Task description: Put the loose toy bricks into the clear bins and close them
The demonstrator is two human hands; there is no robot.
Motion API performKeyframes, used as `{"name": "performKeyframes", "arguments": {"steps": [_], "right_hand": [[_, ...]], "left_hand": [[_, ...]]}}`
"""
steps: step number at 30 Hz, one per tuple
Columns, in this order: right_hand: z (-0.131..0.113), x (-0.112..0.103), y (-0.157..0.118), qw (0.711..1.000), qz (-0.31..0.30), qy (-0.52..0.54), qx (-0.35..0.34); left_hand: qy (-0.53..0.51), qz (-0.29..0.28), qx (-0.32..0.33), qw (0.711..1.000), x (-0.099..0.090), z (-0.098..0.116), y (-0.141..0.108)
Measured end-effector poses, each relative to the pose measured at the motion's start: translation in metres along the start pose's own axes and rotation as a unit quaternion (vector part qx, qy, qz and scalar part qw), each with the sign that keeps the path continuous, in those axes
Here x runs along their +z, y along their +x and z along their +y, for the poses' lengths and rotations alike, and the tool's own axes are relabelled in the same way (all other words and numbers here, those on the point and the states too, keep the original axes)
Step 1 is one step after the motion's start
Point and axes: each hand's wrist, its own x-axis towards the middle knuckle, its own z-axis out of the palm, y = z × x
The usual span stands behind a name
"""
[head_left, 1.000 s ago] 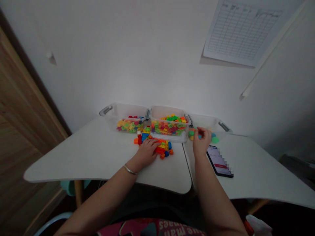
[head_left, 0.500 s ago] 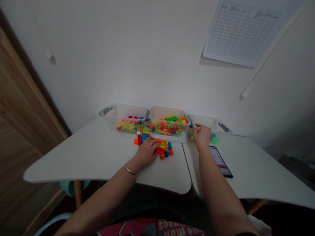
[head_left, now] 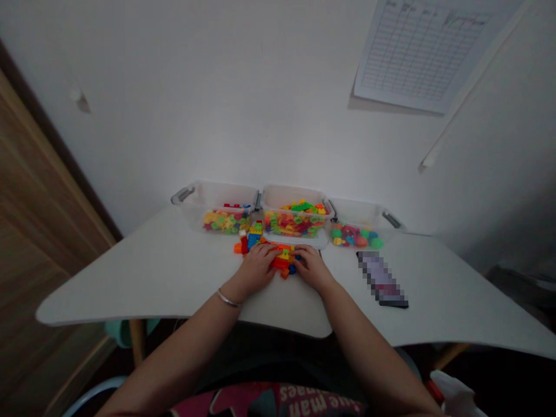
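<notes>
A pile of coloured building blocks (head_left: 281,263), mostly orange, red, yellow and blue, lies on the white table. My left hand (head_left: 259,266) rests at its left part, with a silver bangle on the wrist and its fingers over the blocks. On the pile's right side is my right hand (head_left: 311,266), fingertips touching the blocks. Whether either hand grips a block is too small to tell. Behind my left hand stands a blue, yellow and green block figure (head_left: 255,234), beside red and white blocks.
Clear bins of small pieces stand along the wall: left (head_left: 189,217), middle (head_left: 297,215) and right (head_left: 388,234). A phone (head_left: 382,280) lies on the table (head_left: 130,278) to the right. A printed sheet (head_left: 417,58) hangs above.
My right hand has moved left and nearer, from the right bin to the right side of the block pile. My left hand stays on the pile. The view has shifted slightly.
</notes>
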Motion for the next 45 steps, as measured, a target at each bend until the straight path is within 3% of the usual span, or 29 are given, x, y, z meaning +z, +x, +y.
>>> {"name": "performKeyframes", "arguments": {"steps": [12, 15, 28, 35, 40, 45], "right_hand": [[0.012, -0.006, 0.001, 0.994, 0.076, -0.022, 0.077], [0.015, -0.006, -0.001, 0.987, 0.101, -0.025, 0.123], [0.023, -0.004, 0.002, 0.981, 0.065, -0.041, 0.179], [0.016, -0.007, 0.003, 0.981, 0.044, -0.132, 0.135], [0.010, -0.009, 0.002, 0.977, 0.110, -0.101, 0.152], [-0.006, -0.009, 0.002, 0.983, 0.159, -0.083, 0.043]], "left_hand": [[0.008, -0.014, -0.001, 1.000, -0.001, -0.001, 0.000], [0.008, -0.013, -0.002, 1.000, -0.001, -0.001, 0.000], [0.010, -0.009, -0.003, 1.000, 0.000, -0.001, -0.001], [0.010, -0.009, -0.003, 1.000, 0.001, -0.002, 0.000], [0.003, -0.004, -0.021, 1.000, 0.000, 0.000, 0.001], [-0.045, 0.038, -0.011, 0.998, -0.003, 0.000, 0.004]]}}
